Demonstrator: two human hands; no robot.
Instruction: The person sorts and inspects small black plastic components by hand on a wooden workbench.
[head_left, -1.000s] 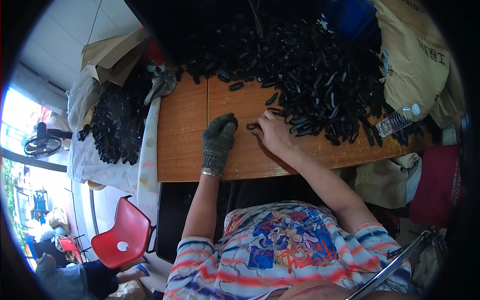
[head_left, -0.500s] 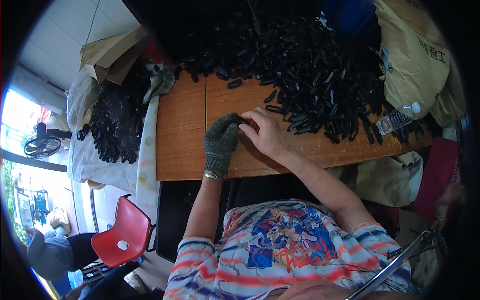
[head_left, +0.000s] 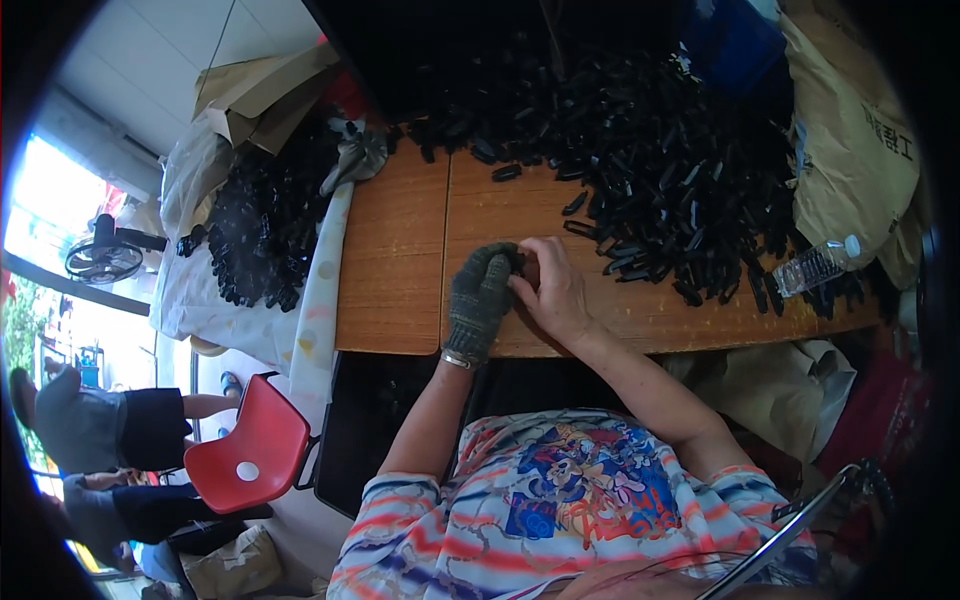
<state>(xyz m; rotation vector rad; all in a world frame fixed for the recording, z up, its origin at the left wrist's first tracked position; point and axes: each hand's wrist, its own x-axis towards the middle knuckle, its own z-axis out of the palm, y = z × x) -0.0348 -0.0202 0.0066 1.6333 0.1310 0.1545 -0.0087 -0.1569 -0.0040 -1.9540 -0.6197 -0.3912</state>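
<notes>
My left hand [head_left: 480,300], in a dark grey-green knitted glove, is closed with its fingers curled in. My bare right hand [head_left: 553,290] meets it at the fingertips, thumb and fingers pinched together. Between them a bit of a small dark piece shows, mostly hidden by the fingers. Both hands are just above the near part of the brown wooden table [head_left: 392,280]. Beyond them spreads a big heap of small, elongated black plastic pieces [head_left: 660,180], with a few loose ones [head_left: 507,173] at its near left edge.
At left, a second black heap [head_left: 262,235] lies on a pale plastic sheet [head_left: 318,300]. A clear bottle [head_left: 818,267] lies at right beside a brown paper sack [head_left: 855,150]. A blue container [head_left: 735,45] is at the back. A red chair [head_left: 250,455] and two people [head_left: 80,420] are at left.
The whole view has shifted, so the table and hands appear farther right. My hands stay together at the fingertips. At left, the people are in different positions, and a second one is now clearly visible.
</notes>
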